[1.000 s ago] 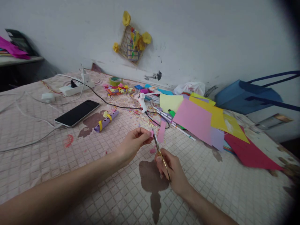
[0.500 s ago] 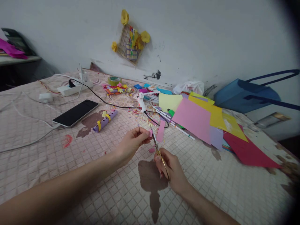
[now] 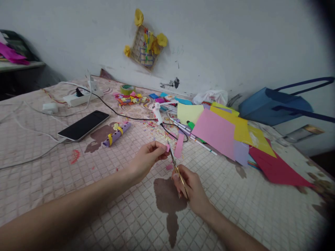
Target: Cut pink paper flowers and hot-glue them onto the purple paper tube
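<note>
The left hand point(image 3: 146, 162) is closed on a small pink paper scrap point(image 3: 167, 148), pinching it between thumb and fingers. The right hand point(image 3: 190, 190) is clamped around gold-handled scissors point(image 3: 176, 167), whose blades point toward 11 o'clock with their tips just beside the scrap. How far the blades gape is too small to tell. The 2 hands stay apart, joined only by the scissors and scrap between them, above a checked bedsheet point(image 3: 39, 195). From the hands, a pink paper strip point(image 3: 179, 146) lies at 12 o'clock, with a white glue gun point(image 3: 157, 112) beyond it. A purple paper tube point(image 3: 117, 134) and a black smartphone point(image 3: 83, 125) lie at 10 o'clock. Overlapping coloured paper sheets point(image 3: 213, 134) spread at 2 o'clock, near a blue bag point(image 3: 272, 106).
</note>
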A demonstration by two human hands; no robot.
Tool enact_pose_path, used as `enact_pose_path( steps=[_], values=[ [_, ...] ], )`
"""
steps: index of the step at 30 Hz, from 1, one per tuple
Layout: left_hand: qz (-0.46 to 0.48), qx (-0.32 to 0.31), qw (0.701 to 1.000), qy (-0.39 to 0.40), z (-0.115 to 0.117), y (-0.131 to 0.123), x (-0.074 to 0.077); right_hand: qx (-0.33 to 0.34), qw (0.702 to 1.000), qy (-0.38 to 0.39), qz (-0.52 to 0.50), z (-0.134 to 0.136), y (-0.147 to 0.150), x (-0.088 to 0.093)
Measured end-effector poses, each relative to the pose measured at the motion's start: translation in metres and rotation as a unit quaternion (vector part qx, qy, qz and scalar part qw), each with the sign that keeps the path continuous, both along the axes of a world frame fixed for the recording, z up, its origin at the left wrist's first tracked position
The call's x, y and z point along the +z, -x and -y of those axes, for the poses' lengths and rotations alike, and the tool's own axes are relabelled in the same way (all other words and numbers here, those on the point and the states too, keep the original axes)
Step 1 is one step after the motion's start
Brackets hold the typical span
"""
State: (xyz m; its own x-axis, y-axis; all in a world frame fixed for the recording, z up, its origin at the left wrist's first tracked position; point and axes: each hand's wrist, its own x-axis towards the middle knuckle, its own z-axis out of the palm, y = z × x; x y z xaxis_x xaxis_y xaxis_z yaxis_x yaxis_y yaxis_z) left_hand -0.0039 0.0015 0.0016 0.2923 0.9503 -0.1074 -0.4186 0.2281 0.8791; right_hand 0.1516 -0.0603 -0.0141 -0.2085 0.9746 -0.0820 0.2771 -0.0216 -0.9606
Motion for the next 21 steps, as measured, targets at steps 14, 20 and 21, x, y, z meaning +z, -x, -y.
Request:
enact_pose_path(
  steps=[14, 20, 21],
  values=[
    [0.017, -0.014, 1.0, 0.0, -0.0018, 0.0016, -0.0022, 0.001, 1.0, -0.007, 0.009, -0.0007, -0.0023, -0.0012],
    [0.009, -0.014, 1.0, -0.001, -0.0018, 0.0022, -0.0002, -0.003, 1.0, -0.002, 0.013, -0.0007, -0.002, -0.0017],
    [0.007, -0.015, 1.0, -0.002, -0.002, 0.0023, -0.0003, -0.004, 1.0, -0.004, 0.014, -0.0009, -0.002, -0.0014]
  ],
)
